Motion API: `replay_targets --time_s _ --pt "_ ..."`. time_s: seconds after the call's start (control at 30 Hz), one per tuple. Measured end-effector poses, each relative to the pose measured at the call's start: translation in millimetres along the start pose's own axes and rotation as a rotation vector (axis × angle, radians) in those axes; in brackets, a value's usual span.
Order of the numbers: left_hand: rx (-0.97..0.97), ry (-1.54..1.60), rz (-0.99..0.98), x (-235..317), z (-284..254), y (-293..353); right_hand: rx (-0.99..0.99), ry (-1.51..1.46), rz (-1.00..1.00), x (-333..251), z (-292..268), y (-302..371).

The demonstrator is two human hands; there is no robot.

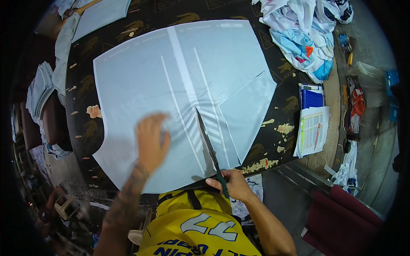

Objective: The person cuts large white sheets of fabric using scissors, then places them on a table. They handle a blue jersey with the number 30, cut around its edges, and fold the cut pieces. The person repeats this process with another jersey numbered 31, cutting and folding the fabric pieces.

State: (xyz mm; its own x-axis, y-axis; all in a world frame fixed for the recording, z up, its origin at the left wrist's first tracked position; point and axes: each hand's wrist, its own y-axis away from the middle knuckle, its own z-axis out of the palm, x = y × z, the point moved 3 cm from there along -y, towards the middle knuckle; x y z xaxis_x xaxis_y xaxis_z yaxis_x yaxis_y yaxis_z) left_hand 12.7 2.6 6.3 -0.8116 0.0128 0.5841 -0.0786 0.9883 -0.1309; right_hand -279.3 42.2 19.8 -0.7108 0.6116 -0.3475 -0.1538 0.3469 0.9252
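A large pale grey-blue fabric panel [132, 98] with white stripes and chevrons lies across the dark table. On its right side, a roughly triangular part [245, 115] is bounded by slits or folded edges; I cannot tell which. My right hand [234, 184], at the table's near edge, grips the dark green handles of long scissors [208, 143]. Their dark blades look closed together and point away from me above the chevrons. My left hand [152, 143] is over the panel left of the stripes, slightly blurred, fingers extended and holding nothing visible. Whether it touches the fabric is unclear.
The table [81, 128] has a worn, patterned black cover. Crumpled white and blue cloth [303, 38] is heaped at far right, above papers [313, 130] with a red pen. Another pale fabric piece [100, 17] lies far left. Maroon cloth [341, 222] hangs at lower right.
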Motion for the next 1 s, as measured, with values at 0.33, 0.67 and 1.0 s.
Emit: replay_targets --time_s 0.33,0.67,1.0 --pt "0.125 -0.085 0.151 -62 -3 -199 0.032 0.008 -0.072 -64 -16 -24" --pt "-0.076 0.14 -0.043 -30 -27 -82 -0.045 -0.124 -0.011 -91 -25 -17" --pt "-0.275 0.089 0.009 -18 2 -53 -0.013 -0.109 -0.033 -102 -15 -35"
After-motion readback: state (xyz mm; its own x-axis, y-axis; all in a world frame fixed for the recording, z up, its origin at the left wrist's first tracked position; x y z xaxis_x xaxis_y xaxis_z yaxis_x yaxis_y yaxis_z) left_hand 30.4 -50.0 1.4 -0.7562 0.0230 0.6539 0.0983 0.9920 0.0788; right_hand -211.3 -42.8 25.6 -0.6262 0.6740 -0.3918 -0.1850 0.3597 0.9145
